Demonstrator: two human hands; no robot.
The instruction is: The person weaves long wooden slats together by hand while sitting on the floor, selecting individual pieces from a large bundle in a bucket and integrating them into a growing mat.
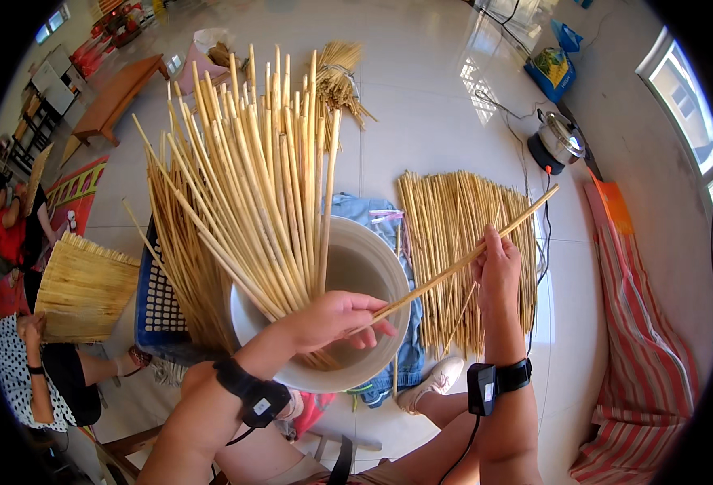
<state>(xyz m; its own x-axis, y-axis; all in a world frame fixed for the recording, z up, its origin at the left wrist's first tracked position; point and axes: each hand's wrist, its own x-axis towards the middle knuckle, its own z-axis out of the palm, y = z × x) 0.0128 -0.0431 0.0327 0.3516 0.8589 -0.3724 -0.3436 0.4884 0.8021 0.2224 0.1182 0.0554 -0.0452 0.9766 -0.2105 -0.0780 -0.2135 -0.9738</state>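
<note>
A long straw-coloured stalk (433, 283) slants across in front of me, rising to the right. Around its lower end the fingers of my left hand (328, 323) are loosely closed, over the rim of a white bucket (401, 279). My right hand (498, 263) pinches the same stalk farther up, between thumb and fingers. Many thick stalks (267, 178) stand leaning in the bucket, their tops fanned away from me. Beneath my right hand, a flat layer of thinner stalks (437, 242) lies side by side on the floor.
A blue plastic basket (154, 303) with more stalks stands left of the bucket, blue denim cloth (409, 356) beside it. Farther off are a tied bundle (339, 77), an electric pot (559, 137) with cords, and a wooden bench (118, 101). People sit at left; striped fabric (635, 323) hangs right.
</note>
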